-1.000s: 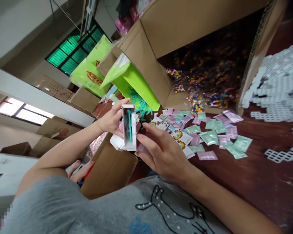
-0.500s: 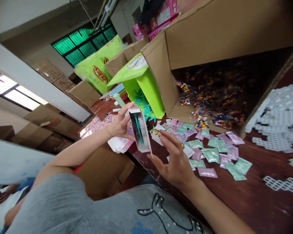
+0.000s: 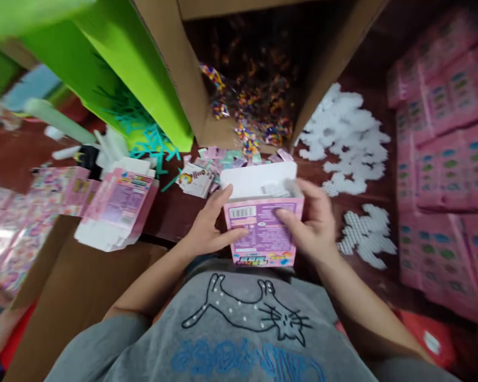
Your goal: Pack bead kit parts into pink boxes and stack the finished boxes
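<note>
The box is grasped from both sides: the left hand lays its thumb across the printed face with a finger at the upper corner, while the right hand grips the opposite edge, thumb in front. Thin card like this could buckle under the thumbs — a hard squeeze on the broad face would bow it inward and narrow the mouth. The flap, standing just beyond the fingertips, could crease or snag if bent at a slant, and the pale piece near the right fingers could block it if it sits proud of the rim; how deep it lies I cannot tell. Tipping the mouth down might spill the contents. The card looks smooth, pink and purple outside, plain white on the flap. Beyond the fingers lie small, shiny packets and, nearer the left fingers, flat white cards; farther off, bagged beads glint inside a brown carton. Slim teal sticks spread past the left fingers; right of the right fingers, lacy grids heap in knobbly outlines — stiff plastic, by the look.
</note>
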The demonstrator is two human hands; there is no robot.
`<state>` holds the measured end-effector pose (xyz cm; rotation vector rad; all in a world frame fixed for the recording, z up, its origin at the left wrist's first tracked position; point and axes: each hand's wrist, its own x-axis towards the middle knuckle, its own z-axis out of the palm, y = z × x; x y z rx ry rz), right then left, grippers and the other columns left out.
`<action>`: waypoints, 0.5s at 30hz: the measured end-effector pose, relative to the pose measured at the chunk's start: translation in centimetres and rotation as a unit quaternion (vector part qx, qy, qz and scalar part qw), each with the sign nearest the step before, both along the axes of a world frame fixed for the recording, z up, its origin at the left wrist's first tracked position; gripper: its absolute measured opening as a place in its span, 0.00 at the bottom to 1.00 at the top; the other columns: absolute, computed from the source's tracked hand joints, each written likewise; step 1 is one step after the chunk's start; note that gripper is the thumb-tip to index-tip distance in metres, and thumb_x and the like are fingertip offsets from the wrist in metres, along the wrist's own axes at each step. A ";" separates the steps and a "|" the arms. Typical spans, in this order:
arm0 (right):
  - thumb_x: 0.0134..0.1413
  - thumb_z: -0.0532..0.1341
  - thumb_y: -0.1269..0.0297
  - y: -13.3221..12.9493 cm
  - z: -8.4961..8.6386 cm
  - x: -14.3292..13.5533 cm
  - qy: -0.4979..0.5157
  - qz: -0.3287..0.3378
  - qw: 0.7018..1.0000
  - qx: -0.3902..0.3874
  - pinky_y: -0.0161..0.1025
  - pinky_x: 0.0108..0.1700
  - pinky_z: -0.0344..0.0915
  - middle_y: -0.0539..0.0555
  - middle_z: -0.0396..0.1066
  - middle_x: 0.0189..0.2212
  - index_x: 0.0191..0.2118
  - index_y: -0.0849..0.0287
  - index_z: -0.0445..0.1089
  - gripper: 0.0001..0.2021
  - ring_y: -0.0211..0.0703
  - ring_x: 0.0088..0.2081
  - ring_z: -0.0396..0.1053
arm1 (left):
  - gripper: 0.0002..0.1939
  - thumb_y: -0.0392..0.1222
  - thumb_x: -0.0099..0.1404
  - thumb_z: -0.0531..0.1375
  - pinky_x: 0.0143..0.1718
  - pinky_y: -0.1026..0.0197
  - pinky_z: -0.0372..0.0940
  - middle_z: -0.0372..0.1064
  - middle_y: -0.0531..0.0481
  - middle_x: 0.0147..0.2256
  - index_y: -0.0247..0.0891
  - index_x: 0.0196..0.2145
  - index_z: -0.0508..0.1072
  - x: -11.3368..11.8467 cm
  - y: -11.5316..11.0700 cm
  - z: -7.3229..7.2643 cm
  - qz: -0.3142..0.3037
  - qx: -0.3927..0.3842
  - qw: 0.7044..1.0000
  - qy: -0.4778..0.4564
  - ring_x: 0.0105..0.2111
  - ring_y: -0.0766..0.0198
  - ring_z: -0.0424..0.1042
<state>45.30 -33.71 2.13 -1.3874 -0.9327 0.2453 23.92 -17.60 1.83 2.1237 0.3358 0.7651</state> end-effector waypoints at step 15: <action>0.73 0.70 0.59 -2.4 -2.4 0.3 -0.007 0.064 0.997 -0.053 0.44 0.56 0.81 0.52 0.82 0.52 0.64 0.50 0.70 0.19 0.41 0.53 0.83 | 0.28 0.50 0.75 0.72 0.48 0.58 0.80 0.82 0.50 0.48 0.51 0.67 0.68 2.0 0.9 -3.3 0.020 -0.230 0.970 -0.071 0.42 0.62 0.83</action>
